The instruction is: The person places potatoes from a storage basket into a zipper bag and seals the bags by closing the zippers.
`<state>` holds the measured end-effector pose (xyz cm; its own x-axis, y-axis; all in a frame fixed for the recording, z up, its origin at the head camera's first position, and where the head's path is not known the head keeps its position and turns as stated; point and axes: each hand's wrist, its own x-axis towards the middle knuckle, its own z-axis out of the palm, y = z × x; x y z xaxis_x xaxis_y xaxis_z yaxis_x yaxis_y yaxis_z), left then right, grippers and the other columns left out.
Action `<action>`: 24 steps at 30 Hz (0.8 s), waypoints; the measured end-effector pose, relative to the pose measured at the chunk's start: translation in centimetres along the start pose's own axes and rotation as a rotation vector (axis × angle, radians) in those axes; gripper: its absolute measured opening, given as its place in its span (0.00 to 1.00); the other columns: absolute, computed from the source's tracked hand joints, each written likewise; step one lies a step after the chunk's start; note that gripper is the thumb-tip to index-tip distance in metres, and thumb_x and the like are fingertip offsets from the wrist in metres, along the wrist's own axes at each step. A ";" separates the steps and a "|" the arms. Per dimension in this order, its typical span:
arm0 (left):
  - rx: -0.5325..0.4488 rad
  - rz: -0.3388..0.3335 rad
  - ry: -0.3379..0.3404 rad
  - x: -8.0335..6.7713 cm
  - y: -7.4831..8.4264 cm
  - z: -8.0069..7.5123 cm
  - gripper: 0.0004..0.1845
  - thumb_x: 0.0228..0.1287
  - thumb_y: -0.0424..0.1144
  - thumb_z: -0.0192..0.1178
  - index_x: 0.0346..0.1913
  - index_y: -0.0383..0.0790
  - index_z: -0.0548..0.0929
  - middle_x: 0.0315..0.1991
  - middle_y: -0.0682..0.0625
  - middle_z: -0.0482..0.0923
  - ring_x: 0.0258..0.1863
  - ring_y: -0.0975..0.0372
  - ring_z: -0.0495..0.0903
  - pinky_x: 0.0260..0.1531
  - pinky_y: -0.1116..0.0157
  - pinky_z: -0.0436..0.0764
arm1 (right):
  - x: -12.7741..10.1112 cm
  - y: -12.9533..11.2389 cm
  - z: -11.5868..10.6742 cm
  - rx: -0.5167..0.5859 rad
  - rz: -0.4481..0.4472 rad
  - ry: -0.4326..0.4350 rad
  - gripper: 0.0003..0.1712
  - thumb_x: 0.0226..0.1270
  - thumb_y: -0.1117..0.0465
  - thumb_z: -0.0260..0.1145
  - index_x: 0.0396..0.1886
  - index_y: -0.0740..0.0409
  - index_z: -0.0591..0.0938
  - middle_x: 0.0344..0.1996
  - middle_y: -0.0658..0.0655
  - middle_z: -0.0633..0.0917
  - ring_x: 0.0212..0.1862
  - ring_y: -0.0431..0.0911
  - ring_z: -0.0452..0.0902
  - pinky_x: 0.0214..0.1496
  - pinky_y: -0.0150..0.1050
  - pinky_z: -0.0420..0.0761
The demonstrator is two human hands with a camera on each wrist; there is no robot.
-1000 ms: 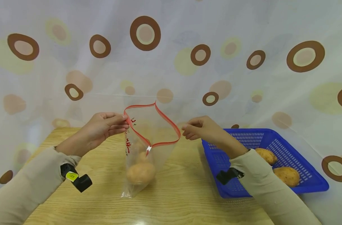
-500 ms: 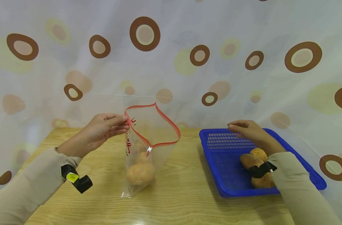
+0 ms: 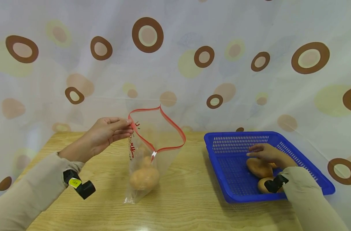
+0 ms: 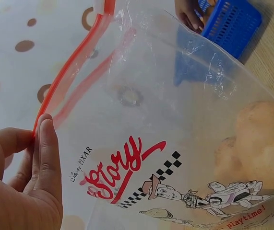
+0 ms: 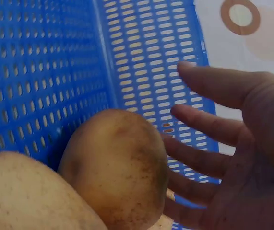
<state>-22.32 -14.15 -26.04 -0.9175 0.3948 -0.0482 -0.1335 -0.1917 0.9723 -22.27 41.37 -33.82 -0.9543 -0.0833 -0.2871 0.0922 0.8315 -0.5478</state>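
Observation:
My left hand (image 3: 107,134) pinches the red-edged rim of a clear zip bag (image 3: 171,157), thumb against fingers. The bag stands upright with its mouth spread and a white slider at the front of the rim. Potatoes (image 3: 144,178) lie in its lower part, seen through the plastic. Over the blue basket (image 3: 221,179), my right hand (image 3: 269,153) reaches in beside a potato (image 3: 259,167). In the right wrist view its fingers are spread and fairly straight near that potato (image 5: 115,167), not wrapped round it. Another potato (image 5: 31,196) lies closer to the camera.
The basket stands at the right of the wooden table (image 3: 190,205), its perforated walls rising around the potatoes. A white curtain (image 3: 175,57) with brown ring patterns hangs behind the table.
My right hand has moved from beside the bag's mouth rightward, then down into the basket near the potatoes. My left hand and the bag have stayed almost still.

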 end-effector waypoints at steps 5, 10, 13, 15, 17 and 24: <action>0.002 -0.006 0.009 -0.1 0.0 0.0 0.05 0.68 0.35 0.59 0.37 0.39 0.83 0.32 0.49 0.84 0.34 0.65 0.85 0.43 0.71 0.85 | -0.5 -0.3 0.2 -0.072 0.049 -0.055 0.34 0.65 0.53 0.66 0.59 0.75 0.71 0.55 0.78 0.71 0.52 0.66 0.71 0.47 0.54 0.80; 0.011 -0.006 0.013 -0.1 0.0 0.0 0.05 0.69 0.35 0.58 0.39 0.38 0.83 0.33 0.49 0.84 0.35 0.65 0.85 0.44 0.71 0.85 | -0.4 -0.5 0.8 -0.163 0.136 -0.093 0.33 0.59 0.57 0.66 0.60 0.72 0.70 0.53 0.75 0.73 0.49 0.63 0.72 0.46 0.53 0.81; 0.021 -0.002 0.009 -0.1 0.0 0.0 0.05 0.69 0.35 0.58 0.40 0.37 0.82 0.33 0.49 0.84 0.35 0.65 0.85 0.45 0.71 0.85 | -0.3 -0.5 1.0 -0.214 0.141 -0.081 0.33 0.55 0.62 0.67 0.60 0.72 0.71 0.54 0.78 0.71 0.52 0.68 0.70 0.47 0.56 0.80; 0.020 -0.001 0.007 -0.1 0.0 0.0 0.05 0.69 0.35 0.58 0.40 0.37 0.82 0.33 0.49 0.84 0.36 0.65 0.85 0.45 0.70 0.85 | -0.3 -0.5 1.0 -0.219 0.131 -0.076 0.32 0.54 0.64 0.67 0.59 0.73 0.71 0.55 0.79 0.70 0.54 0.71 0.68 0.47 0.59 0.79; 0.017 -0.002 0.008 -0.1 0.0 0.0 0.05 0.69 0.35 0.58 0.39 0.38 0.82 0.33 0.49 0.84 0.35 0.65 0.85 0.44 0.71 0.85 | -0.2 -0.5 1.0 -0.217 0.129 -0.070 0.32 0.52 0.65 0.68 0.58 0.73 0.72 0.54 0.79 0.71 0.53 0.71 0.69 0.46 0.58 0.80; 0.008 0.007 0.007 -0.3 0.2 0.0 0.05 0.69 0.35 0.57 0.39 0.38 0.83 0.33 0.49 0.84 0.35 0.65 0.85 0.43 0.72 0.85 | 0.1 -1.4 0.3 -0.064 0.092 -0.030 0.32 0.56 0.66 0.69 0.58 0.76 0.70 0.52 0.79 0.70 0.46 0.62 0.74 0.38 0.48 0.83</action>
<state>-22.09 -14.31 -25.86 -0.9210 0.3871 -0.0427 -0.1237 -0.1870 0.9745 -22.41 39.97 -33.33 -0.9335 -0.0212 -0.3578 0.1595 0.8695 -0.4675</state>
